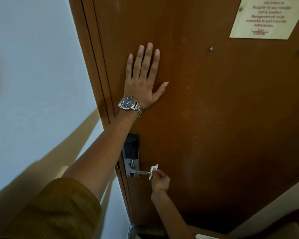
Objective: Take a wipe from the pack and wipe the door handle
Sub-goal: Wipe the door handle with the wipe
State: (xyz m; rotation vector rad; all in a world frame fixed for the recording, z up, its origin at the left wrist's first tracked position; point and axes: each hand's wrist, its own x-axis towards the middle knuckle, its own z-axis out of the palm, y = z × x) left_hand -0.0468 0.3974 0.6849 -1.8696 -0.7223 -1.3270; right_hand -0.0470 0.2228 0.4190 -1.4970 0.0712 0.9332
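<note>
A silver lever door handle (139, 172) sticks out to the right from a metal lock plate with a black reader panel (131, 147) above it, low on the brown wooden door (214, 118). My right hand (160, 182) is closed on a small white wipe (153, 170), which is pressed against the free end of the lever. My left hand (143, 78) lies flat against the door above the lock, fingers spread, with a metal wristwatch on the wrist. The wipe pack is out of view.
A cream notice (266, 18) with red print is fixed at the door's upper right, with two screws below it. The door frame and a white wall (33, 75) are to the left. A dark furniture edge (283, 226) shows at bottom right.
</note>
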